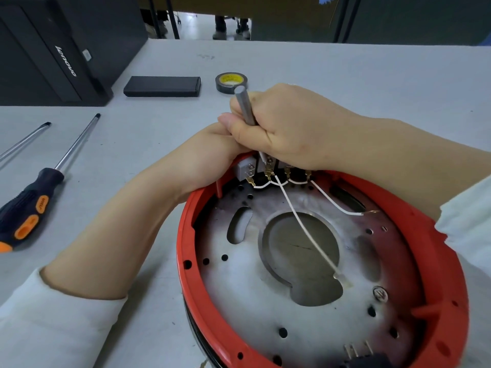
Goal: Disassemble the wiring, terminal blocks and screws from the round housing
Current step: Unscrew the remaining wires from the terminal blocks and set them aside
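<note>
A round red housing (457,296) with a perforated metal plate (247,285) inside lies on the table at lower right. At its far rim sit grey terminal blocks (245,168) with brass connectors and short white jumper wires. Two longer white wires (308,232) run from the blocks across the plate. My right hand (289,128) grips a slim grey metal screwdriver (245,106), its tip down at the terminal blocks. My left hand (204,152) rests on the housing's far rim beside the blocks, its fingers hidden under the right hand.
A black-and-orange screwdriver (32,205) and a second shaft (26,140) lie at left. A black flat box (162,86) and a tape roll (231,81) sit behind the hands. A black Lenovo computer case (53,49) stands at back left.
</note>
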Demonstrator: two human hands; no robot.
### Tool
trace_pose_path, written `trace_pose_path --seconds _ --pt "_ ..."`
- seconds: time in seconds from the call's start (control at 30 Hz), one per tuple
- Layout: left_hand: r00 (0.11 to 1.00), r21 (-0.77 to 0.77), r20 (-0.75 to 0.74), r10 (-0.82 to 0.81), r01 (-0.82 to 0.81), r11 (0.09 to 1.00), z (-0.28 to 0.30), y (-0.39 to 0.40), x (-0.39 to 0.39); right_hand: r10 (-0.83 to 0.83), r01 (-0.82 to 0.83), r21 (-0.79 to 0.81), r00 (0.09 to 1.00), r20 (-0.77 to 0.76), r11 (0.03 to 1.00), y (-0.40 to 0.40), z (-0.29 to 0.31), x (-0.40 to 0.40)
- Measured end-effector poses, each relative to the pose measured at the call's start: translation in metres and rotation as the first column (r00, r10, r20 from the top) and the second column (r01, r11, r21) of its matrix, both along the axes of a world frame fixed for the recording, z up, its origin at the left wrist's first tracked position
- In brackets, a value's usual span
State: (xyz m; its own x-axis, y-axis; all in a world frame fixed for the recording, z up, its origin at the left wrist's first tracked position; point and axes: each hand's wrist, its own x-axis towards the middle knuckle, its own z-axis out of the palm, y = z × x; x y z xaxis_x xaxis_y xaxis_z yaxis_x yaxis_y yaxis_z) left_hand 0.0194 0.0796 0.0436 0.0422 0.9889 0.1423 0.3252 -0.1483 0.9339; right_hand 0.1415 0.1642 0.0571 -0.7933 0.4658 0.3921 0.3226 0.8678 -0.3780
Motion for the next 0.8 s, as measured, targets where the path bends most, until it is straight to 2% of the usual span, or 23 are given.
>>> trace_pose_path --seconds 0.07,0.5,0.6,0.7,0.8 --pt "0.999 -0.036 0.040 0.025 -0.023 0.999 -0.004 0.002 -0.003 -0.019 0.015 0.070 0.998 0.064 0.997 0.005 0.000 -0.004" --pt "0.997 -0.060 0.055 0.049 -0.046 0.997 -0.003 0.002 -0.001 -0.092 0.090 0.066 0.995 0.030 0.994 0.022 -0.010 -0.008" --pt "0.999 -0.071 0.030 0.011 -0.008 0.997 -0.002 0.000 0.000 -0.067 0.067 -0.020 0.997 -0.023 0.998 0.000 0.003 0.011" --pt "0.995 -0.148 0.099 -0.001 0.015 0.989 -0.001 -0.003 0.002 0.021 -0.069 -0.273 0.984 -0.175 0.960 -0.020 0.021 0.034" --pt "0.994 -0.179 0.111 0.009 0.011 0.984 0.001 -0.005 0.004 -0.039 -0.070 -0.483 0.977 -0.212 0.873 -0.025 0.027 0.050"
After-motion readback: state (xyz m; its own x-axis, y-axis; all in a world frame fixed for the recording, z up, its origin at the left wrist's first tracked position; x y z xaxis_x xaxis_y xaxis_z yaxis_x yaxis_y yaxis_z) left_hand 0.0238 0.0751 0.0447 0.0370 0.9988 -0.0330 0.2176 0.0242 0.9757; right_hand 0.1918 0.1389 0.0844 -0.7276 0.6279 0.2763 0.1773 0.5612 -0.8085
